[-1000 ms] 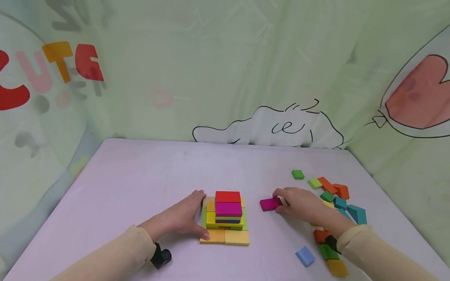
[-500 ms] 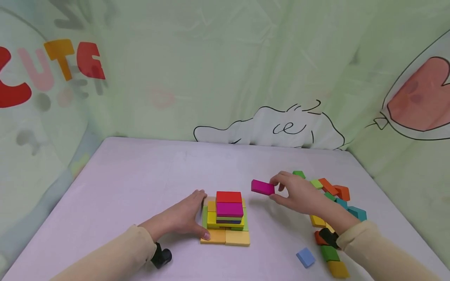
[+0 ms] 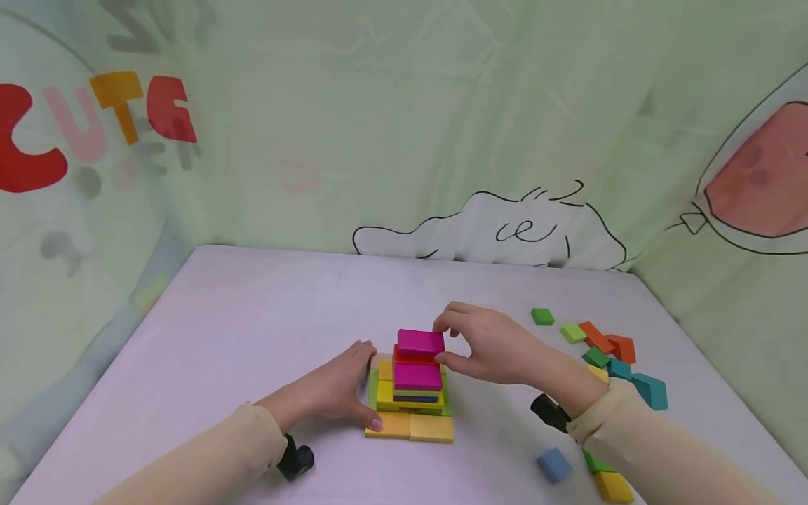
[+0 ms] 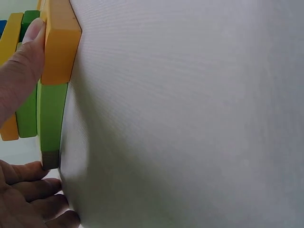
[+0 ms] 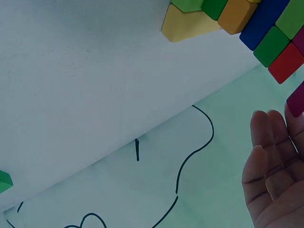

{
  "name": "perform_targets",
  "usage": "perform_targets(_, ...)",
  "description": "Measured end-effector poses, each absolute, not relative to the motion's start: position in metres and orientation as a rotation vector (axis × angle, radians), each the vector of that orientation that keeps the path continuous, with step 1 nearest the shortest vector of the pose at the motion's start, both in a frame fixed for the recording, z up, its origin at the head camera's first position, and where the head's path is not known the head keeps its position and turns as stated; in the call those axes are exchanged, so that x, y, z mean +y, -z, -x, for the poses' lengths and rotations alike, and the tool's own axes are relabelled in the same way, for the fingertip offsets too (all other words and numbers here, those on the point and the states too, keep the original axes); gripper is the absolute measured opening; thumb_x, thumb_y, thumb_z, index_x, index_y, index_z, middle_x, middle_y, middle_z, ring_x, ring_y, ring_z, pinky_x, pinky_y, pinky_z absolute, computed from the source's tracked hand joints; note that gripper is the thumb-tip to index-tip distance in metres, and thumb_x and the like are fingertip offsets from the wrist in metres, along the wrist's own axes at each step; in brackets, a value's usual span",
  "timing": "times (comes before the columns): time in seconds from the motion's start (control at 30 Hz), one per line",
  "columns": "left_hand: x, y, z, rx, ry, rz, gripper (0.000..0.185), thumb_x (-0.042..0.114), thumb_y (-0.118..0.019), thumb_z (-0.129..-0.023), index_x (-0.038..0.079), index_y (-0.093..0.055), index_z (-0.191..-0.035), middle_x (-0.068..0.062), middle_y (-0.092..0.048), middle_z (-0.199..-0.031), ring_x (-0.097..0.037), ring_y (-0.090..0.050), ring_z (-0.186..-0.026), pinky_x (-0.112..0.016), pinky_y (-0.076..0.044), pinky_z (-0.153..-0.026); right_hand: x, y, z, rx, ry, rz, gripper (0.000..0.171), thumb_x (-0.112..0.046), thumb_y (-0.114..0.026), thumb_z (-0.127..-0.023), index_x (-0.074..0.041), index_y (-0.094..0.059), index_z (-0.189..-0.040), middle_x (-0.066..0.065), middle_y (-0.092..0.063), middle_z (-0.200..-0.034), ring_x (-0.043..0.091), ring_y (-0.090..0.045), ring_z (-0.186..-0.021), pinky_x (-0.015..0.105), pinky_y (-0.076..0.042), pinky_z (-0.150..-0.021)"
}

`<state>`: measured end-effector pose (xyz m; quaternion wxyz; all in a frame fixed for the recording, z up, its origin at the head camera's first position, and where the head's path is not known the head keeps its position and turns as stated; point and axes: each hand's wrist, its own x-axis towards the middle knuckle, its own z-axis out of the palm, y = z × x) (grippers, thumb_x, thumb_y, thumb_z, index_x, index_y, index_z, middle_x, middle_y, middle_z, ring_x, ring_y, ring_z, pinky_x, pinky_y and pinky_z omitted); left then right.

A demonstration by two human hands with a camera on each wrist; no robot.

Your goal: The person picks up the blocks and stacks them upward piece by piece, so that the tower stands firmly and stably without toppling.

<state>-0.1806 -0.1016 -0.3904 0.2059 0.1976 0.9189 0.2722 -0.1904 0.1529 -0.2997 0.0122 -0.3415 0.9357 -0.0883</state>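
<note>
My right hand (image 3: 495, 348) pinches a magenta block (image 3: 419, 341) by its right end, over the top of a stepped stack of coloured blocks. Below it in the stack are a red block (image 3: 407, 358), another magenta block (image 3: 417, 376) and wider yellow (image 3: 404, 405) and green layers. In the right wrist view the held magenta block (image 5: 298, 100) shows close to the red block (image 5: 287, 64). My left hand (image 3: 331, 386) is spread along the left side of the base. Its thumb lies on an orange block (image 4: 62, 40), and its fingertips reach the base's far corner.
To the right lie loose blocks: a green one (image 3: 543, 316), a lime one (image 3: 573, 333), orange ones (image 3: 596, 338) and teal ones (image 3: 650, 391). A blue block (image 3: 555, 466) lies nearer me. A printed curtain (image 3: 404, 126) stands behind the table (image 3: 265, 301).
My right hand has lifted the magenta block off the table and carried it left to above the stack. My left hand has stayed at the base.
</note>
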Motion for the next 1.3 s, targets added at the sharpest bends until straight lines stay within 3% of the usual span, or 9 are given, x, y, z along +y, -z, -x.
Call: perform_targets(1.3, -0.1025, 0.3875, 0.1811, 2.549, -0.77, -0.573, 0.114, 0.043, -0.093, -0.07, -0.003, -0.032, -0.155, -0.023, -0.03, -0.165, -0.037, -0.032, -0.154, -0.054, -0.031, -0.124, 0.1489, 0.304, 0.19, 2.844, 0.289, 0.957, 0.033, -0.03, -0.082, -0.087, -0.016, -0.069, -0.114, 0.002, -0.069, -0.112, 0.018, -0.067, -0.1, 0.028, -0.061, -0.08)
